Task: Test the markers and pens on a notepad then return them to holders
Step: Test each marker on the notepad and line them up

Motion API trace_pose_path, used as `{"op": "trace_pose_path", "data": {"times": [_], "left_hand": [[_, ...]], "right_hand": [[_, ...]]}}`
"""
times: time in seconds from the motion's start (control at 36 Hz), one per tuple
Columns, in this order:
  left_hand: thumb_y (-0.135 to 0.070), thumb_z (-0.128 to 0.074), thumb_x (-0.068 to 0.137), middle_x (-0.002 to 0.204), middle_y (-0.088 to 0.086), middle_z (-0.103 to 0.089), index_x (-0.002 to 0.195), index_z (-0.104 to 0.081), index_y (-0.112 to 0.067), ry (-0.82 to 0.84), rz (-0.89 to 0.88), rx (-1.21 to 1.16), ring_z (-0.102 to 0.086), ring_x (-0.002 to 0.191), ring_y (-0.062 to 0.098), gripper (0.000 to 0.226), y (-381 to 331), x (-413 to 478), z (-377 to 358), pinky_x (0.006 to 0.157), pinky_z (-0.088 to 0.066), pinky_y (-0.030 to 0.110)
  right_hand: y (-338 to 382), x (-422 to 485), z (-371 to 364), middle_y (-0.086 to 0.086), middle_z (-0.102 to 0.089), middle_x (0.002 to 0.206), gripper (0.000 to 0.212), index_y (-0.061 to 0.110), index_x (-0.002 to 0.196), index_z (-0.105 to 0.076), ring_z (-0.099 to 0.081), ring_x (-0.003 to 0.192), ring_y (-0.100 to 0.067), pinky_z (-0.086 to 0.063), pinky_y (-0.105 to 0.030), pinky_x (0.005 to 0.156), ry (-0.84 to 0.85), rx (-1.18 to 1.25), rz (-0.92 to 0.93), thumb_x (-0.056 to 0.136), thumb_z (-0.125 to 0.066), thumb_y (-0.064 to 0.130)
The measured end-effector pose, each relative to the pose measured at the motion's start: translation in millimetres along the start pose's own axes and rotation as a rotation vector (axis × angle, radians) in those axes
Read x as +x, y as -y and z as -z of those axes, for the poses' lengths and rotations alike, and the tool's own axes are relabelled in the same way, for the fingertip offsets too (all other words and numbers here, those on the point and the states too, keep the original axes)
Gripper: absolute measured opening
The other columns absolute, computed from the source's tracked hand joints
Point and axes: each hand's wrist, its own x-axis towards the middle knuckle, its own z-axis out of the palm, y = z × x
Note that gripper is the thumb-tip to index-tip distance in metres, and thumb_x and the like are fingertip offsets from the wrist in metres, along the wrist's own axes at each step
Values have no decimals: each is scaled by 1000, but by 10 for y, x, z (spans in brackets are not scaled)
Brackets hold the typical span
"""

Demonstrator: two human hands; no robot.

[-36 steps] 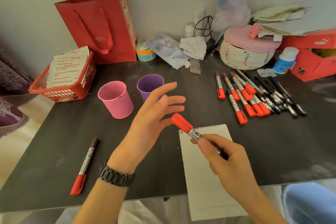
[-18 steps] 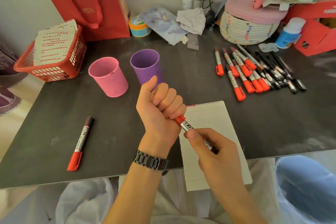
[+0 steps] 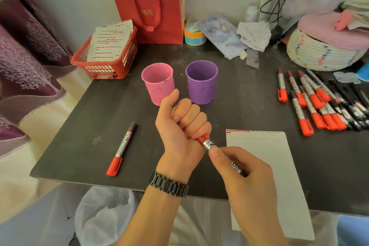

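Both hands hold one red marker [image 3: 208, 143] above the dark table's front edge. My left hand [image 3: 182, 126] is a fist closed around its red cap. My right hand [image 3: 242, 171] pinches the silver barrel just behind the cap. A white notepad [image 3: 267, 166] lies under and right of my right hand. Two empty mesh holders stand behind my hands: a pink holder [image 3: 158, 86] and a purple holder [image 3: 201, 84]. Another red marker [image 3: 121, 149] lies alone at the front left. A row of red markers [image 3: 307, 100] and black pens [image 3: 351, 104] lies at the right.
A red basket [image 3: 107, 60] with papers sits at the table's back left corner, beside a red gift bag [image 3: 151, 4]. Along the wall are a round tub [image 3: 194, 34], crumpled cloth [image 3: 254, 35] and a woven basket [image 3: 323, 52]. A plastic-lined bin [image 3: 103, 215] stands below the table edge.
My left hand went from open fingers to a fist around the marker's cap. The view has shifted left and down, and both hands with the marker hold steady since half a second ago.
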Motion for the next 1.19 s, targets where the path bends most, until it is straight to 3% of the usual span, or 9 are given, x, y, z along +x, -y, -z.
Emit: {"op": "trace_pose_path", "data": {"times": [0.22,0.42,0.58,0.72,0.83,0.92,1.03,1.11,1.19], "left_hand": [[-33,-57,89,47,-7,-25,52,-35,-20,10,-66,207,-21,40,7,45,-421,-89,281,42,-20,22],[-25,-52,93,86,4,-67,87,-72,-18,-106,-234,1015,-61,80,14,22,-774,-369,629,73,-52,29],[-32,-56,99,91,-8,-71,107,-69,-38,-202,-248,1384,-61,76,10,16,-853,-729,905,74,-51,26],[-30,-68,93,94,-16,-71,107,-63,-43,-306,-351,1469,-54,65,7,20,-881,-1020,1069,61,-40,12],[-34,-71,88,83,-21,-66,100,-61,-44,-385,-421,1657,-56,66,7,18,-886,-1185,1208,60,-39,11],[-43,-61,87,94,-22,-63,97,-64,-40,-470,-531,1784,-61,84,4,10,-966,-1268,1321,72,-47,19],[-29,-62,93,120,-17,-64,106,-70,-32,-688,-705,1923,-54,115,5,14,-1257,-1183,1536,98,-42,22],[-29,-61,95,140,-1,-55,121,-67,-25,-742,-604,2082,-44,135,19,27,-1535,-981,1674,112,-34,33],[-46,-49,98,157,2,-36,143,-48,-31,-742,-394,2200,-25,148,23,48,-1734,-747,1753,121,-20,46]], "right_hand": [[13,229,-160,15,-65,60,34,46,79,-73,-63,64,-2,-45,-8,54,271,-106,43,65,-56,71],[255,631,-117,21,-69,73,34,39,94,-73,-65,76,2,-45,-7,63,530,-352,192,79,-52,61],[335,884,-235,13,-73,78,12,40,98,-71,-65,78,-2,-43,-11,65,677,-464,189,87,-72,35],[194,988,-458,-4,-76,81,14,24,90,-67,-60,56,-10,-51,-18,53,643,-170,-14,85,-76,15],[-28,1011,-717,-5,-72,86,19,22,99,-73,-67,66,-17,-56,-24,60,637,-35,-141,88,-71,7],[-127,1057,-894,-1,-71,82,27,29,109,-72,-68,68,-14,-58,-24,64,678,-76,-158,92,-69,8],[-197,1099,-1100,3,-75,82,35,32,118,-60,-69,65,-12,-60,-30,65,699,-218,-79,89,-75,18],[-233,1095,-1246,3,-77,81,32,39,107,-52,-73,69,-14,-60,-47,80,705,-322,-9,87,-76,29],[-258,1090,-1364,8,-76,82,29,41,104,-55,-74,73,-13,-60,-48,84,709,-372,19,86,-77,34]]}}
